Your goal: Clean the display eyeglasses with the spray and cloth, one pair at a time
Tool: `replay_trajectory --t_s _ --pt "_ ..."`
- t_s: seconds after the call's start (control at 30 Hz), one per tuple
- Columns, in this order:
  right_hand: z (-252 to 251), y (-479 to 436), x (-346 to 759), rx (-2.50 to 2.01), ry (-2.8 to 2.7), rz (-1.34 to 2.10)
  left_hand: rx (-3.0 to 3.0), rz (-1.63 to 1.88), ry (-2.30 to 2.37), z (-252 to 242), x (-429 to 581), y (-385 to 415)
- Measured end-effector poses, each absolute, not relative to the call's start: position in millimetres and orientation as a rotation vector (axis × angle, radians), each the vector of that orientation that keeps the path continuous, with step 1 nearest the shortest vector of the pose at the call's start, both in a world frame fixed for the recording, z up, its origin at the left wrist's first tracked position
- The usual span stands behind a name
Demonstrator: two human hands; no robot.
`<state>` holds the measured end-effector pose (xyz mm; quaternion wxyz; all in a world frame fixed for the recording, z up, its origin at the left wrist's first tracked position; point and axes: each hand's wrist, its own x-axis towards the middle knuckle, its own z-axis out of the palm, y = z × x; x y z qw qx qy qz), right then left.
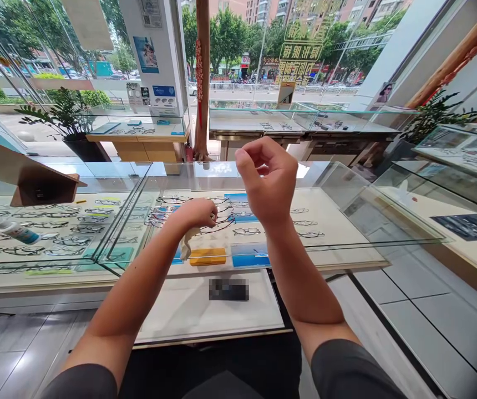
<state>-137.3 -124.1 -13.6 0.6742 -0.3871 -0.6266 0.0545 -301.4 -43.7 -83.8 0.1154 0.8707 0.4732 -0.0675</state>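
Observation:
My left hand (pixel 196 214) rests low over the glass display counter (pixel 346 210), closed around a pale cleaning cloth (pixel 186 247) that hangs below the fist. A dark pair of glasses (pixel 221 224) lies right beside its knuckles; whether the hand holds it I cannot tell. My right hand (pixel 268 178) is raised above the counter with wrist bent and fingers curled toward the thumb. Nothing shows in it. Rows of eyeglass frames (pixel 67 227) lie inside the case under both hands.
A spray bottle (pixel 14 230) lies on the left counter near a wooden stand (pixel 42 188). A yellow box (pixel 207 256) sits in the case. More glass counters (pixel 297 119) stand behind and at right; potted plants (pixel 70 119) flank the windows. Tiled floor lies right.

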Motion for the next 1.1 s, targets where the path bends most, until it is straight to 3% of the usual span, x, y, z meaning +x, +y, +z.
replay_trajectory --t_s 0.53,1.1 --pt "-14 -124 -136 -0.911 -1.45 0.102 2.565 -0.304 1.38 -99 -294 -37" --pt "-14 -125 -137 -0.876 -1.462 0.155 2.571 -0.118 1.572 -109 -295 -22"
